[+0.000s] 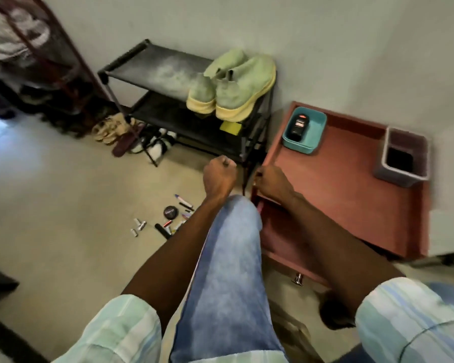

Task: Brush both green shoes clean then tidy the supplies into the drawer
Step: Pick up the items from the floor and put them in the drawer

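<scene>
At the far left a dark red metal rack [50,61] stands against the wall, with blurred pale bundles on it. To its right, sandals [113,129] lie on the floor beside the leg of a black two-tier shoe rack [152,66]. Both green shoes [233,87] sit side by side on the right end of the rack's top shelf, their yellow soles toward the camera, and a yellow sponge [230,127] lies on the shelf below them.

On the pale floor nearer the camera is a scatter of small supplies [165,218]: a round black tin [171,212], pens, small silvery batteries and a dark stick-shaped item, all loose and close together, left of the person's raised knee in blue jeans [231,244].

The left hand [219,175] hangs in the air above the floor, its fingers curled into a fist with nothing seen in it. Just right of it, the right hand [269,183] rests at the near left corner of the reddish-brown cabinet [351,195], its fingers curled at the edge; whether they grasp anything there I cannot tell. Below that arm the drawer [281,242] stands pulled out, a metal knob on its front.

On the cabinet top, a teal tray [316,121] at the far left holds a black bottle [298,124], and a grey bin [404,155] stands at the far right.
</scene>
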